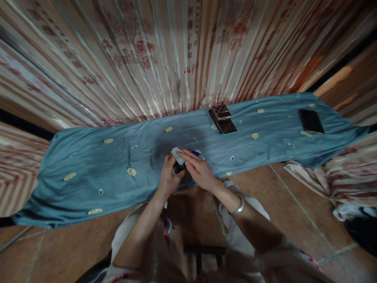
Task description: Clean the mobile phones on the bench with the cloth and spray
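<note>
Blue cloth (pixel 118 173) | hands' (pixel 169 177) (pixel 198 171) grip clamped on dark object (pixel 178 168) | no legible writing

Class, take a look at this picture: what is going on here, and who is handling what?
A person is leaning over a table draped in a blue-grey cloth with small yellow motifs. The left hand grips a small dark object, too hidden to identify, while the right hand presses a white cloth or tissue against it. A clear plastic bottle with a blue cap lies just behind the right hand. Further back sit a stack of dark flat cases and a black phone.
</note>
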Motion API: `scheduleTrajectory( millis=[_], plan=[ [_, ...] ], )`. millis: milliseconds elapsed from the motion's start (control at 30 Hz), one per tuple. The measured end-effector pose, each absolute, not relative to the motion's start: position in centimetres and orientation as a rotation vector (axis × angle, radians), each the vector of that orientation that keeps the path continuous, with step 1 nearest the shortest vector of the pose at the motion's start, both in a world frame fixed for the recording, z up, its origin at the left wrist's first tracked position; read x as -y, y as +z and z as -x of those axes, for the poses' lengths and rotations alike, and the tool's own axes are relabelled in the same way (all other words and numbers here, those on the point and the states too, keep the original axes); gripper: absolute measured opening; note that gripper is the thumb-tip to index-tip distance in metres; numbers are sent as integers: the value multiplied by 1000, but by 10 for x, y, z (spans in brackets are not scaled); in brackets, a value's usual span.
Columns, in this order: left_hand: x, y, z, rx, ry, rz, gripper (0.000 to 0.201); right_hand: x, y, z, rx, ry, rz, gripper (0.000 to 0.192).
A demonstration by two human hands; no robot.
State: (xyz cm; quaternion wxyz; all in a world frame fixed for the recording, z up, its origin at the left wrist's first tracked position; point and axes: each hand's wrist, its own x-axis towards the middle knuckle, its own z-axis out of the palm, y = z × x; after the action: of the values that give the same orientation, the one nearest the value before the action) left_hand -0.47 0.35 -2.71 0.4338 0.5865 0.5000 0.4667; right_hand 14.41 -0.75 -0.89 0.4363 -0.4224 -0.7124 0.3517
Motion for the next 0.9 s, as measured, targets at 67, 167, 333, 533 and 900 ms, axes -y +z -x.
scheduleTrajectory(
  millis=[67, 167, 333, 533, 900],
  plan=[
    [-1, -24, 3, -1211, 1159, -1429, 70, 3, -10, -147, 1718, 916, 1068, 41],
    [3, -16, 0, -1155, 1158, -1297, 87, -4, -12, -150, 1618, 1009, 1089, 39],
    [3, -3, 1, -1114, 1165, -1049, 88, -9, -16, -149, 1526, 1092, 1103, 37],
    [-3, -1, 7, -1062, 1239, -757, 75, -3, -14, -144, 1494, 1177, 1049, 45],
    [-9, -15, 5, -1088, 1319, -657, 53, 1, -19, -140, 1485, 1195, 1062, 46]
  ],
)
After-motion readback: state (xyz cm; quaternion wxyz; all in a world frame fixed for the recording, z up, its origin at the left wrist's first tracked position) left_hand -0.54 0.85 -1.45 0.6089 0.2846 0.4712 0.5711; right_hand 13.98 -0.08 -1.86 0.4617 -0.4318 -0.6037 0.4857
